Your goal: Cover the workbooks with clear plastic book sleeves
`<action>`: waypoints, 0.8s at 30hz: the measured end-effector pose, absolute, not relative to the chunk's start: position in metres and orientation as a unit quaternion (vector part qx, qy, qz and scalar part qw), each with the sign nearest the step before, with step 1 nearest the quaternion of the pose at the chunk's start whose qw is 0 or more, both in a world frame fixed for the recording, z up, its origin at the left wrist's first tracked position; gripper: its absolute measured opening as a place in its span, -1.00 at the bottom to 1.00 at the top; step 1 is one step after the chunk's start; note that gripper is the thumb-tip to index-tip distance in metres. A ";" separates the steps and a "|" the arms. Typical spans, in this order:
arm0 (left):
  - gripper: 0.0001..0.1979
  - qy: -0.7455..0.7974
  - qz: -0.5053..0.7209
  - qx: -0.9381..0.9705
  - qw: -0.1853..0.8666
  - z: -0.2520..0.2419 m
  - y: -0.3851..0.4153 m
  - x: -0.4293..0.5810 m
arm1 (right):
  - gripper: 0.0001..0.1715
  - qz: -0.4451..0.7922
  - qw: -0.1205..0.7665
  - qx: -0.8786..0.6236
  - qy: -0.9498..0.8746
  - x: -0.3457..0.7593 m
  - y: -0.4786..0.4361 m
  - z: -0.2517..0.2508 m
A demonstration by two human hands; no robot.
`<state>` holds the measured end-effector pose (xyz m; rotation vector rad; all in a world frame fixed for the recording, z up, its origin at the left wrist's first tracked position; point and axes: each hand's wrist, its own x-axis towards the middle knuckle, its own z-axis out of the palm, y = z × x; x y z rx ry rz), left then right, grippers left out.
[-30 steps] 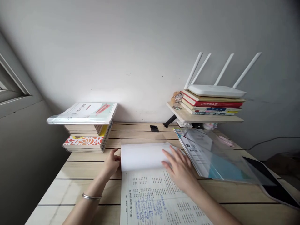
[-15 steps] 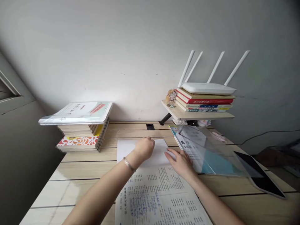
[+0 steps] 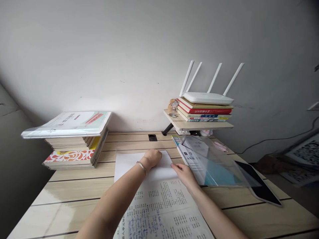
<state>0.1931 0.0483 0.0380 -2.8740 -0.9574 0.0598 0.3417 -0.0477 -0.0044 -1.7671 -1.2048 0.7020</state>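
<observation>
A white sheet of paper [image 3: 127, 166] lies on the desk, its near edge meeting a printed page [image 3: 171, 209] covered with text and blue handwriting. My left hand [image 3: 152, 158], a silver bangle on its wrist, rests on the sheet with the fingers curled into a fist. Whatever those fingers may hold is hidden beneath them. At the sheet's right edge, my right hand [image 3: 183, 173] pinches the paper between thumb and fingers. Just right of that hand lies a maths textbook [image 3: 190, 159] under a clear plastic cover [image 3: 221, 171].
A stack of books [image 3: 72, 156] stands at the left. On the right, a small raised shelf [image 3: 199, 125] carries books [image 3: 206, 111] and a white router [image 3: 208, 97]. A dark-screened tablet [image 3: 258, 182] lies near the desk's right edge, with a pink item [image 3: 220, 146] behind it.
My right hand's fingers have gone from lying spread on the paper to pinching its edge. My left fist stays on the sheet. The whole view has turned slightly to the right.
</observation>
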 end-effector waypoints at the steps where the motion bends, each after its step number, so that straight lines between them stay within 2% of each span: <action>1: -0.86 -0.320 0.020 -0.945 0.059 0.037 0.048 0.194 | -0.62 0.286 0.441 -0.707 -0.473 0.341 -0.047 -0.004; 4: -0.83 -0.326 0.022 -0.943 0.065 0.034 0.048 0.195 | -0.66 0.299 0.466 -0.700 -0.451 0.339 -0.046 -0.003; 8: -0.77 -0.328 0.015 -0.942 0.066 0.032 0.049 0.197 | -0.59 0.322 0.463 -0.691 -0.452 0.338 -0.046 -0.002; 16: -0.79 -0.341 -0.011 -0.938 0.061 0.027 0.054 0.204 | -0.55 0.322 0.465 -0.636 -0.525 0.343 -0.048 -0.007; 24: -0.76 -0.360 -0.051 -0.928 0.077 0.032 0.052 0.202 | -0.54 0.358 0.474 -0.621 -0.512 0.344 -0.050 0.001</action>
